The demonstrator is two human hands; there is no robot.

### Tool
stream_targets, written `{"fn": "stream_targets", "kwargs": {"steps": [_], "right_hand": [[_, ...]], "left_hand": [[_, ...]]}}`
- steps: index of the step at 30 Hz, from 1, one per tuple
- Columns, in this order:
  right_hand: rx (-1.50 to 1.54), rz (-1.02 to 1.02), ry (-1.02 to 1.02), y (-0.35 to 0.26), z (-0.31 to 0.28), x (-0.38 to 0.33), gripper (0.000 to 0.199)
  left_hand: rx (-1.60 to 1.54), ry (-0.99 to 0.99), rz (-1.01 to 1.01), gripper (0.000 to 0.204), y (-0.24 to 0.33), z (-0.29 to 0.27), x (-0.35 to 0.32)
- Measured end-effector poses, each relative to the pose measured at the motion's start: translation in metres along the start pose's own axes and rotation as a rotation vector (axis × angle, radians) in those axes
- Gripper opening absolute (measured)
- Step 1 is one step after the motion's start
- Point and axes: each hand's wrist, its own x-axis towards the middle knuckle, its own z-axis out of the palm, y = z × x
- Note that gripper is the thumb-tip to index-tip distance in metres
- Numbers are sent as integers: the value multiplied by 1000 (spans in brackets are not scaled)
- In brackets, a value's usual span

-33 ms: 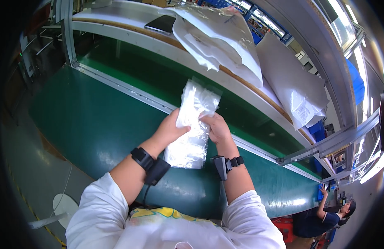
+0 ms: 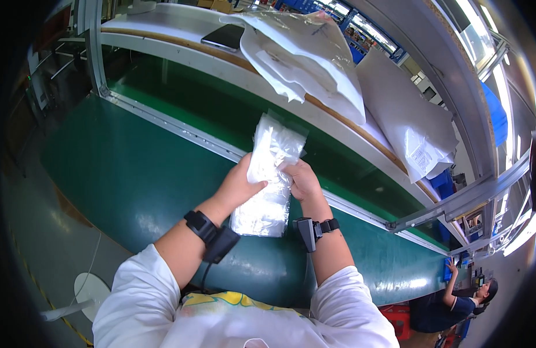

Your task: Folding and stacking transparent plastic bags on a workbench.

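Note:
A stack of clear plastic bags [image 2: 262, 211] is held up between my two hands over the green table. My left hand [image 2: 240, 181] grips its left edge, thumb lying across the front and the other fingers hidden behind. My right hand [image 2: 303, 178] pinches the right edge, with the thumb on the front face. The bags are shiny and slightly crumpled, the upper end tilting away from me. Glare hides how many layers there are.
A metal rail [image 2: 175, 124] runs along the far side of the green tabletop [image 2: 123, 180]. Above it, a white shelf [image 2: 163, 20] carries a dark flat device [image 2: 222, 37] and large white plastic sacks [image 2: 314, 58] overhanging its edge. A co-worker [image 2: 442, 310] sits at the far right.
Hardly anything differs. Both hands keep their hold on the bags, whose upper right edge has shifted slightly.

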Motion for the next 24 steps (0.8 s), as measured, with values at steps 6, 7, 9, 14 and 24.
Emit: {"fn": "stream_targets", "kwargs": {"steps": [6,7,9,14,24], "right_hand": [[39,26,74,1,-23,28,27],[-28,55,79,-1,-26,32,27],[-93,88,88,-5,-33,38,27],[-223,80,101,-10,-21,41,29],[-613,-141,267,-7,-20,38,52]], "left_hand": [[535,108,141,79,10,10,-11],[665,13,219,75,12,8,-10],[835,-169,314,57,18,9,-8],[934,-387,495,42,20,8,-19],[932,-464,372,46,8,9,-26]]}}
